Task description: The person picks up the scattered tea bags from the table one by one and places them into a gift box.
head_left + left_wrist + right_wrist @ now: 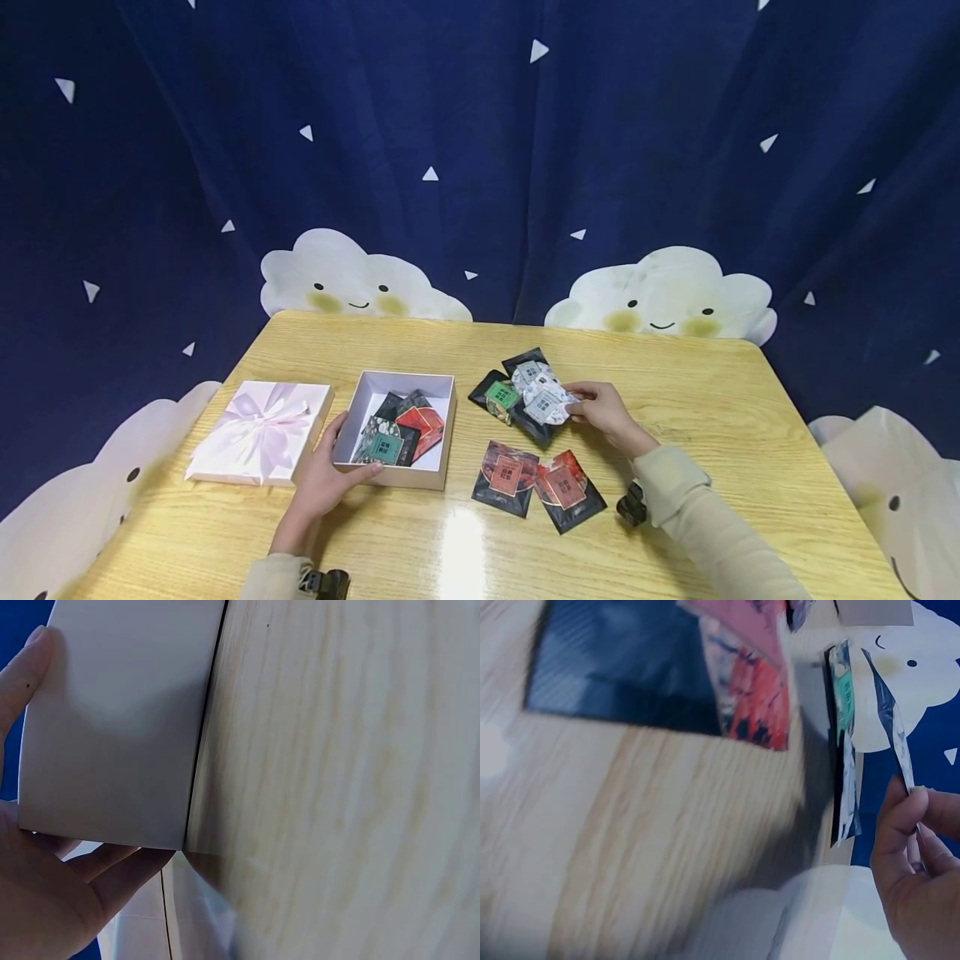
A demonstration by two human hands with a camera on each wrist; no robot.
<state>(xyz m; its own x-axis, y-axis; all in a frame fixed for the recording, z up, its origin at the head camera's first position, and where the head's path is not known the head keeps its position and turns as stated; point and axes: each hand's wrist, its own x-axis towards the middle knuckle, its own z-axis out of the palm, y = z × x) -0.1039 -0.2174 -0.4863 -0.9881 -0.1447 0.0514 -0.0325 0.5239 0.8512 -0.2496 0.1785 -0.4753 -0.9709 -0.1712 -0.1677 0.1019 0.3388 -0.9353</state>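
An open white box (442, 433) sits left of centre on the wooden table (712, 400), with several dark, red and green packets inside. My left hand (330, 471) grips its near-left corner, the thumb against the left wall. The left wrist view shows that hand (45, 900) wrapped round the box's wall (112, 727). At a pile of packets (517, 392) to the right of the box, my right hand (581, 408) pinches a silvery-white packet (546, 406). In the right wrist view the fingers (900, 825) hold that packet's thin edge (896, 742).
The box's lid (258, 429), tied with a pink ribbon, lies to the left of the box. Two red-and-black packets (506, 477) (570, 490) lie flat near the front, between my arms. A dark blue curtain with cloud figures hangs behind the table.
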